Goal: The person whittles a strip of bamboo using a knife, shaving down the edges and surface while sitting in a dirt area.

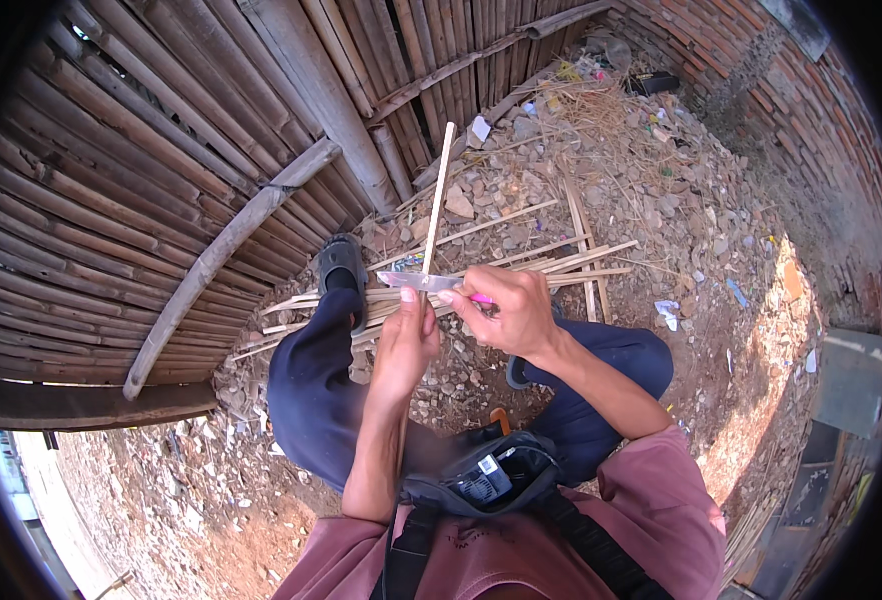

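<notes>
In front of me my left hand (407,338) is closed round a long, pale bamboo strip (440,195), which stands nearly upright and points away from me. My right hand (514,308) grips a knife (408,281) with a pink handle, mostly hidden by the fingers. The blade lies across the strip just above my left thumb and points left. Several similar pale strips (583,262) lie in a loose pile on the ground beyond my hands, some crossing others.
A bamboo wall (111,230) with a curved pole (226,255) rises on the left. A brick wall (811,110) curves along the right. Stones and litter cover the ground (661,220). My knees are on either side, and an open black pouch (481,475) sits at my waist.
</notes>
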Demonstrator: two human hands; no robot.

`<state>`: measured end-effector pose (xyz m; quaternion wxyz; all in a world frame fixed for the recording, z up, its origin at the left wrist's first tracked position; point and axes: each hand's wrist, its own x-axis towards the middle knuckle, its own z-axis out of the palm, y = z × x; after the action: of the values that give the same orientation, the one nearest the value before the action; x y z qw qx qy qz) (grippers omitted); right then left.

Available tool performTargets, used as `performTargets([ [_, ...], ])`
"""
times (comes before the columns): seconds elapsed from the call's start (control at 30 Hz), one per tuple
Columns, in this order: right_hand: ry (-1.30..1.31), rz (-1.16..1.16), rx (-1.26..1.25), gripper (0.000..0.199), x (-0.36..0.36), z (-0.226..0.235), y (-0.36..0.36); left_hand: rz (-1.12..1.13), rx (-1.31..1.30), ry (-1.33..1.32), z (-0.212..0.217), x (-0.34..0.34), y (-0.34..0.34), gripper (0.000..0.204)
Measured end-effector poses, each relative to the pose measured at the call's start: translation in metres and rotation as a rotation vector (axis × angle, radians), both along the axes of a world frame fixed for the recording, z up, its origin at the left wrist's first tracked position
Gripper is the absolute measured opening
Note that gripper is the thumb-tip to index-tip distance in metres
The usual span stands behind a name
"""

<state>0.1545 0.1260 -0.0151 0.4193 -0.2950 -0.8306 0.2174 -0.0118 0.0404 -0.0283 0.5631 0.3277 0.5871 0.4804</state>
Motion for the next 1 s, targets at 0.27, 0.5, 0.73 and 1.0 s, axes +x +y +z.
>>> performTargets([
  [0.27,0.071,0.048,-0.128,0.027,-0.001,0.0,0.001,0.023,0.076,0.097,-0.011,0.001,-0.001,0.062],
  [0.5,0.006,0.016,-0.052,0.025,-0.001,0.0,0.0,0.011,0.032,0.108,-0.003,0.001,0.001,0.063],
  [0.73,0.041,0.02,-0.136,0.03,0.0,0.002,0.002,-0.005,0.021,0.136,-0.004,0.0,0.001,0.061],
  [1.0,0.055,0.047,-0.16,0.03,0.001,-0.006,0.007,0.002,0.162,0.518,-0.004,0.009,-0.005,0.039],
])
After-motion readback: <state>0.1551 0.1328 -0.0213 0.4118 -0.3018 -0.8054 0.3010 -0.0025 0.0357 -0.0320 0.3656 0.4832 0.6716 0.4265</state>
